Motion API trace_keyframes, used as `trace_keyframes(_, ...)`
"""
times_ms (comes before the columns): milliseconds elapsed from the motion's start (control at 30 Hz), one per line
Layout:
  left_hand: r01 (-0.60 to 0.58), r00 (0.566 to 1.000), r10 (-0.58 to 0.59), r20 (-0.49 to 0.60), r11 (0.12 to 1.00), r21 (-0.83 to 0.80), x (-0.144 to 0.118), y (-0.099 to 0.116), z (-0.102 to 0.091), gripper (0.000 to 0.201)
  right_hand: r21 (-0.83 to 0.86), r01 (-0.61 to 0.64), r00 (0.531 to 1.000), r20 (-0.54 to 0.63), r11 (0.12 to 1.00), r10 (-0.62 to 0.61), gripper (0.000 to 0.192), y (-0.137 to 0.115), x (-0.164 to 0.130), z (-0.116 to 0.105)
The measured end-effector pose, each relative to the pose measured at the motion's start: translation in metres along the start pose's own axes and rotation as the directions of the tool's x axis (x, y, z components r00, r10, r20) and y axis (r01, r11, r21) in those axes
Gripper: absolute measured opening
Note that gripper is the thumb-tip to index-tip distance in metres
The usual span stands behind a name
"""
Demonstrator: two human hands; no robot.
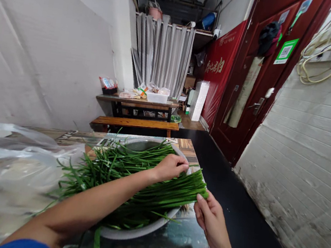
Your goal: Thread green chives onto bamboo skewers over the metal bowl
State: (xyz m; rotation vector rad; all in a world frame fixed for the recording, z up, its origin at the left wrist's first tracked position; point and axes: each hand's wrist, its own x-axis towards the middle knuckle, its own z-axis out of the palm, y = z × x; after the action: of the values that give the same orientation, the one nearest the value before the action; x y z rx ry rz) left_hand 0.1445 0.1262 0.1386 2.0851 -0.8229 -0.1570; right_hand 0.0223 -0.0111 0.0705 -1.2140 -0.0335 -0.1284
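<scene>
A: Location of the chives (132,177)?

B: Lower centre of the frame. They lie as a bundle across a metal basin (135,233) on the table (179,235). Long axis runs from lower left to right of centre; cut ends point right, past the basin rim.

A: State of the hands?

B: Left hand (171,167) rests on top of the bundle near the cut ends, fingers curled down over the stalks. Right hand (210,217) is at the cut ends themselves, fingertips touching or pinching them; the thumb side faces away, so whether it grips cannot be confirmed.

A: Which hand is nearer the ends?

B: The right. The left sits just up-stalk of it, the two near each other.

A: Hidden or unclear items?

B: The left forearm covers the bundle's middle. A clear plastic bag (5,161) at lower left is blurred; its contents are unreadable. The basin's far rim is mostly covered by leaves.
</scene>
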Motion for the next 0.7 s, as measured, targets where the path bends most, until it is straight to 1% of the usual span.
trace_keyframes(67,0.0,1.0,0.0,-0.013,0.999,0.034,-0.0009,0.0021,-0.0003,0.026,0.005,-0.005,1.0,-0.009,1.0,0.005,0.025,-0.0002,0.0003,0.0005)
trace_keyframes(167,0.002,1.0,-0.001,-0.031,1.0,0.009,-0.0025,0.0045,0.0008,0.027,0.021,-0.014,1.0,-0.014,1.0,0.015,0.026,-0.0002,0.0008,0.0007)
trace_keyframes(300,-0.038,0.996,0.039,-0.081,0.999,0.003,-0.0048,0.0055,0.0035,0.026,0.026,-0.012,1.0,-0.014,1.0,0.012,0.024,-0.0001,0.0009,0.001)
trace_keyframes(700,-0.086,0.991,0.092,-0.092,0.994,0.062,-0.0084,0.0065,0.001,0.026,0.029,-0.005,1.0,-0.024,1.0,0.005,0.024,0.0038,0.0001,0.0025)
